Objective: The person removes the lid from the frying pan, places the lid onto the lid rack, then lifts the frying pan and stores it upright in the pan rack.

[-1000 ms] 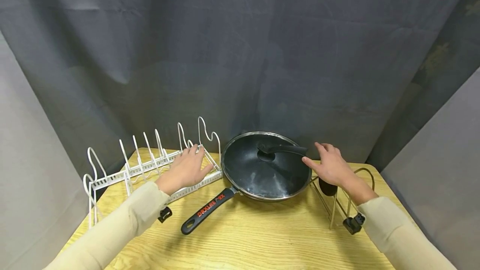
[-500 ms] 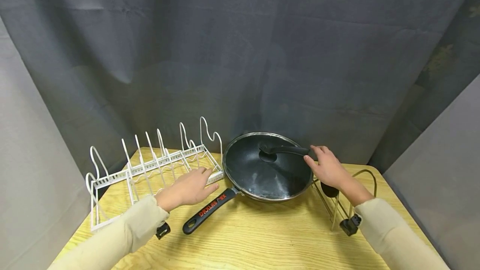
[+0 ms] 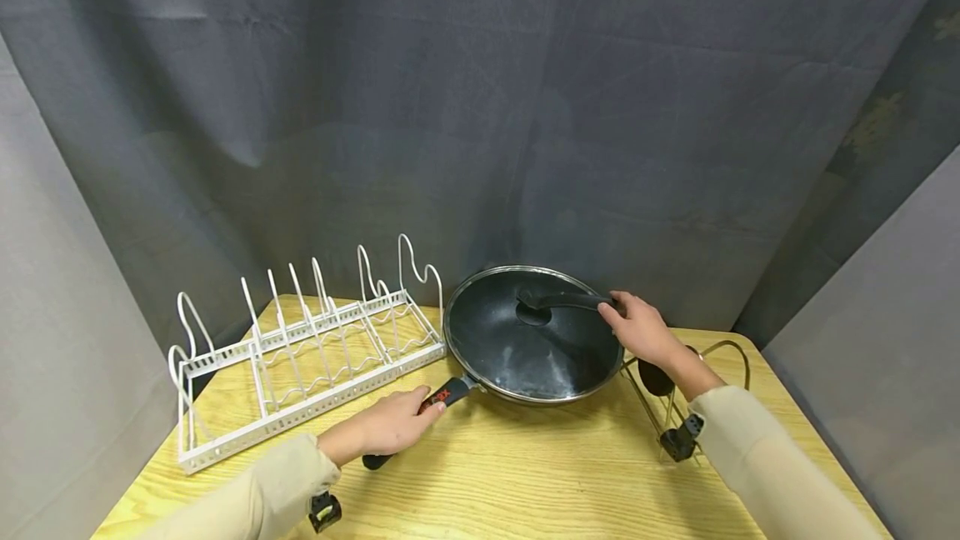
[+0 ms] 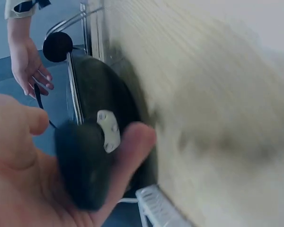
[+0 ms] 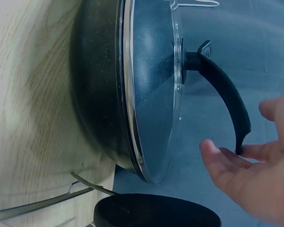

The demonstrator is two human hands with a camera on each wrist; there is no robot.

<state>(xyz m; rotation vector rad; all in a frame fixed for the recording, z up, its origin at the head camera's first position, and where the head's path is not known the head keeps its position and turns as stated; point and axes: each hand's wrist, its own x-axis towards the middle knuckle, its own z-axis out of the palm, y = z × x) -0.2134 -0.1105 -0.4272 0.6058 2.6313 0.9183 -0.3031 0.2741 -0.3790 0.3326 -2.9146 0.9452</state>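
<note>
A black wok (image 5: 97, 90) stands on the table under a glass lid (image 3: 495, 340). My left hand (image 3: 390, 423) lies over the wok's long handle (image 3: 450, 391). In the left wrist view, that handle (image 4: 85, 165) sits between thumb and fingers; the thumb stands apart from it and the fingers are extended. At the lid's curved black handle (image 3: 570, 300) is my right hand (image 3: 641, 330). The right wrist view shows its fingers (image 5: 227, 172) at the tip of the lid handle (image 5: 227, 97), with the thumb spread away. Neither hand is closed round a handle.
Left of the wok stands a white wire rack (image 3: 322, 401) with upright dividers. A gold wire rack (image 3: 731, 343) and a round black object (image 3: 654, 377) are at the right, under my right forearm. Behind the wooden table (image 3: 525, 482) hangs a grey curtain (image 3: 480, 107).
My left hand has come from above the white rack, toward me and to the right, onto the wok handle. My right hand has moved left to the lid handle. Wok and lid stay put.
</note>
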